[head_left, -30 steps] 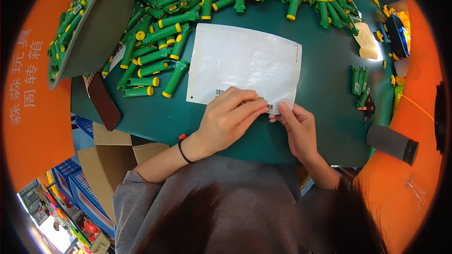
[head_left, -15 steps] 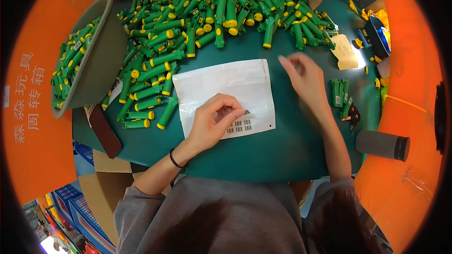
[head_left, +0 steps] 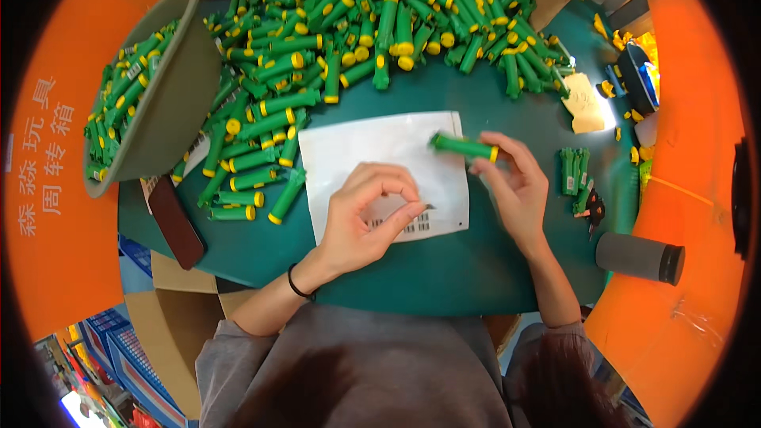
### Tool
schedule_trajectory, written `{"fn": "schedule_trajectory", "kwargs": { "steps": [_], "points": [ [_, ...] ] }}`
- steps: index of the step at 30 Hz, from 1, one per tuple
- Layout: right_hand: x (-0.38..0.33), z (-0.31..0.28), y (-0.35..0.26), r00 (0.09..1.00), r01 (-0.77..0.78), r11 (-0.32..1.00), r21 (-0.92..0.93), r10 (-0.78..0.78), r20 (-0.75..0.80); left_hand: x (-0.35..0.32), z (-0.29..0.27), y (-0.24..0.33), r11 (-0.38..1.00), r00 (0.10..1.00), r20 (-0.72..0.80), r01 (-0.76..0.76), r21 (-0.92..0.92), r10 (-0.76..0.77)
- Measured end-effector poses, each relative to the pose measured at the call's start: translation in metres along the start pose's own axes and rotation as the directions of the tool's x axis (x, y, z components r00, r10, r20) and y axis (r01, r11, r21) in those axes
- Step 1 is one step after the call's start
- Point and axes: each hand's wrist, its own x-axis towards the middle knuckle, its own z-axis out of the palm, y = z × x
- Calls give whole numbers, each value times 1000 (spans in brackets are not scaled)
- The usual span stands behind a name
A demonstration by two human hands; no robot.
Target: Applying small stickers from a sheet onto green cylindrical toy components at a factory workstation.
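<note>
My left hand (head_left: pixel 361 214) is closed in a pinch over the lower part of a white label sheet (head_left: pixel 357 139), with a small dark-printed sticker (head_left: pixel 430 207) at its fingertips. Rows of small printed labels show on the sheet below and beside the fingers. To the right, my right hand (head_left: pixel 519 186) grips a green plastic tube (head_left: pixel 460 146) by its yellow-capped end. That tube is held sideways above the sheet's right edge, its far end pointing left and slightly blurred.
A large pile of green tubes (head_left: pixel 277 103) covers the far and left table. A grey-green tub (head_left: pixel 170 103) of labelled tubes leans at left, near a dark red phone-like slab (head_left: pixel 176 226). Several labelled tubes (head_left: pixel 571 170) and a grey cylinder (head_left: pixel 638 257) lie at right.
My right hand, empty and above the sheet's right side before, now holds a green tube and has come nearer. My left hand has shifted slightly right with the sticker.
</note>
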Motion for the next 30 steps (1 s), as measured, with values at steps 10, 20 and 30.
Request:
{"fn": "schedule_trajectory", "kwargs": {
  "steps": [10,20,30],
  "points": [
    [-48,7,-20,962,-252,830,497,158,223,19,2,46,999,996,87,6,52,-11],
    [-53,2,-19,974,-194,857,477,109,200,22,4,62,974,951,212,218,55,-225],
    [-55,-1,-25,969,-174,906,385,88,230,25,1,65,984,949,277,114,137,-149]
  ]
}}
